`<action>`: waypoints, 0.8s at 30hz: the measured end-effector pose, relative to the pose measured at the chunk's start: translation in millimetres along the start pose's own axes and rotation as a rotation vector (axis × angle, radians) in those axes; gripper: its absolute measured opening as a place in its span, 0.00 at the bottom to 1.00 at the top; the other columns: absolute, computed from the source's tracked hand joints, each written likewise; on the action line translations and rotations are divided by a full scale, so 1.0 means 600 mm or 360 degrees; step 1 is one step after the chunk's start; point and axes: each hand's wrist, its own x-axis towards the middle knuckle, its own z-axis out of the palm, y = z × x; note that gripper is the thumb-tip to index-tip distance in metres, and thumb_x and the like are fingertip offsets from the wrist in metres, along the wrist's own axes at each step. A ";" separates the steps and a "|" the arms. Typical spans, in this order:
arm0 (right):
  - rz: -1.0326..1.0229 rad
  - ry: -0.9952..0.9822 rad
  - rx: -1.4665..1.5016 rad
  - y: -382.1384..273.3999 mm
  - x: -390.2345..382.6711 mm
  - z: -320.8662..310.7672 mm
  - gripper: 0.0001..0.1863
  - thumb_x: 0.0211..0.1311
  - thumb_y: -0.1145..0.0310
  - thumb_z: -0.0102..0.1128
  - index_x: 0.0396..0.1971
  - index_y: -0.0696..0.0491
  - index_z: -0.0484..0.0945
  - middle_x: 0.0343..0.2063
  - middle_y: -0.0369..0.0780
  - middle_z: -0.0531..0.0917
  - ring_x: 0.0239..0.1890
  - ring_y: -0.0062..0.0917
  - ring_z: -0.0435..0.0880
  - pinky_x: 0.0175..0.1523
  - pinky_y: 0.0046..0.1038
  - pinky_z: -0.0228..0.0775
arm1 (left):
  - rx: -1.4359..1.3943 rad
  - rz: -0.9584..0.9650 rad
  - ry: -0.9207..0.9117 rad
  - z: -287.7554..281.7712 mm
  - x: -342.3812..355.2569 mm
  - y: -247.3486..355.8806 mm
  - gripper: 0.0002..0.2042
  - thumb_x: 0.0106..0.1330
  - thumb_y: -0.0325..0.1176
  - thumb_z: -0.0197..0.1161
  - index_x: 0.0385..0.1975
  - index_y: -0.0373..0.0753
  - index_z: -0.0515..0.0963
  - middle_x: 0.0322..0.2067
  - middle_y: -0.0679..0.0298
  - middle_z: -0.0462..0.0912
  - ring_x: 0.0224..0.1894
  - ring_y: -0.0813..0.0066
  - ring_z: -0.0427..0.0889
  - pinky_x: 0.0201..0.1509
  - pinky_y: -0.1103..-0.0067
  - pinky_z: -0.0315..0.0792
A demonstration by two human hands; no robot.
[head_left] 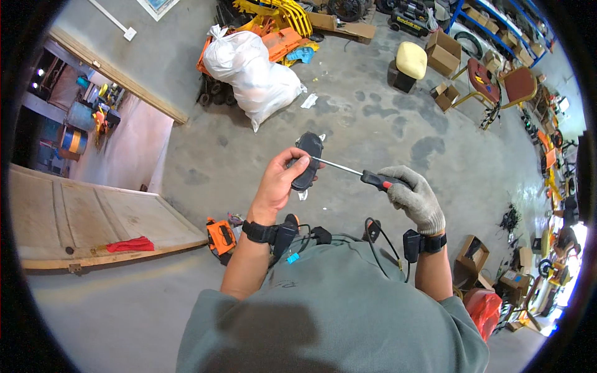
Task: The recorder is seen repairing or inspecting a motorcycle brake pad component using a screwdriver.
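Observation:
My bare left hand [277, 177] is closed around a flat black oblong part [309, 144] with rounded ends, held up in front of my body. Small pale pieces stick out at the part's two ends; I cannot make out what they are. In a grey knitted glove, my right hand [418, 198] grips the black-and-red handle of a screwdriver [339, 166]. Its metal shaft points left, and the tip meets the part's right side near my left thumb. Whether the tip sits in a screw or a gap is too small to tell.
A white plastic bag [252, 78] stands beside orange and yellow plastic parts [286, 43]. Right of it are a yellow-topped stool [410, 60], cardboard boxes [443, 53] and a red chair [484, 81]. An orange bag [221, 236] sits near a wooden door [118, 211].

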 end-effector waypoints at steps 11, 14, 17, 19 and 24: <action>-0.0034 -0.0069 -0.0153 -0.013 0.000 -0.043 0.20 0.57 0.64 0.63 0.50 0.55 0.82 0.28 0.32 0.79 0.27 0.15 0.74 0.32 0.20 0.67 | -0.0159 0.0048 0.0062 0.032 0.001 -0.043 0.05 0.73 0.32 0.60 0.40 0.38 0.77 0.40 0.53 0.87 0.38 0.73 0.86 0.42 0.76 0.82; -0.0014 -0.0077 -0.0150 -0.009 0.002 -0.054 0.20 0.58 0.65 0.64 0.50 0.55 0.82 0.28 0.31 0.79 0.28 0.15 0.74 0.32 0.20 0.67 | -0.0200 0.0066 0.0044 0.033 0.004 -0.056 0.05 0.73 0.32 0.60 0.40 0.38 0.77 0.40 0.53 0.87 0.39 0.72 0.86 0.42 0.76 0.82; -0.0036 -0.0094 -0.0198 -0.014 -0.001 -0.058 0.20 0.58 0.66 0.64 0.50 0.55 0.82 0.28 0.32 0.80 0.28 0.14 0.74 0.32 0.20 0.67 | -0.0197 0.0092 0.0105 0.046 0.004 -0.061 0.05 0.73 0.32 0.60 0.40 0.38 0.77 0.40 0.53 0.87 0.37 0.73 0.86 0.41 0.77 0.82; -0.0010 -0.0062 -0.0227 -0.016 -0.005 -0.057 0.20 0.57 0.66 0.64 0.50 0.55 0.82 0.28 0.32 0.80 0.27 0.14 0.74 0.32 0.20 0.68 | -0.0202 0.0080 0.0099 0.049 0.002 -0.057 0.05 0.73 0.32 0.60 0.40 0.38 0.77 0.40 0.53 0.87 0.37 0.73 0.86 0.41 0.77 0.81; -0.0019 -0.0067 -0.0183 -0.016 -0.010 -0.055 0.20 0.57 0.67 0.65 0.50 0.55 0.82 0.30 0.33 0.81 0.29 0.15 0.75 0.33 0.20 0.69 | -0.0134 0.0036 0.0029 0.040 0.002 -0.036 0.05 0.72 0.32 0.61 0.39 0.38 0.77 0.39 0.54 0.87 0.35 0.74 0.85 0.40 0.78 0.80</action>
